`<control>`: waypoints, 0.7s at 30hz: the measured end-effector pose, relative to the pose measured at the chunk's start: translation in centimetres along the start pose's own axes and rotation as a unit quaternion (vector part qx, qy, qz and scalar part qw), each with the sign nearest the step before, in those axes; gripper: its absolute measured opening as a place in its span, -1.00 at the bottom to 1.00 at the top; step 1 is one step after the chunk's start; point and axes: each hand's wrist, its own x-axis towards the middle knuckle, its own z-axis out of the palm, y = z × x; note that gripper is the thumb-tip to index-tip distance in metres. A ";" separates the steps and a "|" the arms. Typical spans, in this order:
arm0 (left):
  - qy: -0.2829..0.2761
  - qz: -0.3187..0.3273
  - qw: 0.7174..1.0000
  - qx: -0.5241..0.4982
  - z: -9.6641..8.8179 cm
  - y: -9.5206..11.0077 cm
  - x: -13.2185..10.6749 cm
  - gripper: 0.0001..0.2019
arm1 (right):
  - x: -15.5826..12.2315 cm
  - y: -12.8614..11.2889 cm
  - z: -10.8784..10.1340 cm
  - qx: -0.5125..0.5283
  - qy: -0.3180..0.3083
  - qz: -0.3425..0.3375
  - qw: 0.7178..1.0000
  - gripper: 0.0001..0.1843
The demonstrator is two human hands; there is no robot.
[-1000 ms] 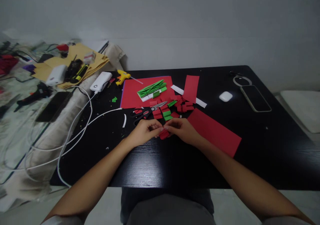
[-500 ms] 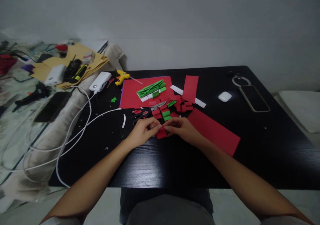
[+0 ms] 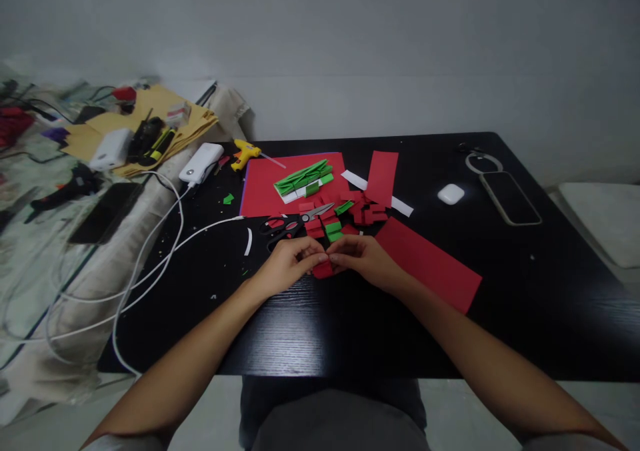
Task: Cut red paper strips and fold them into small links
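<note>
Centre frame, left hand [image 3: 287,267] and right hand [image 3: 367,261], fingertips pinched tight on folded red paper piece [image 3: 323,269], low over black table [image 3: 300,331]. Scissors [image 3: 290,224] just above; red sheet [image 3: 430,261] right of centre.

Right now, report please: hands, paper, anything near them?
Grip closed: left hand and right hand pinch the folded red paper. Just beyond it, scissors and cut scraps. Beside right hand, a red sheet.
</note>
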 end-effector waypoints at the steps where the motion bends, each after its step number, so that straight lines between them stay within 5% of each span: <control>1: 0.000 0.004 1.000 0.007 0.0 0.0 0.0 -0.72 | 0.0 0.0 0.0 0.001 0.003 -0.001 1.000 -0.67; 13: 0.000 0.050 0.993 0.103 -0.2 0.9 0.0 -0.80 | -0.1 -0.1 0.3 0.049 -0.018 0.037 0.998 -0.66; 21: 0.050 0.040 0.994 0.084 0.3 0.7 0.0 -0.82 | 0.1 0.8 0.7 0.000 0.014 -0.019 1.000 -0.63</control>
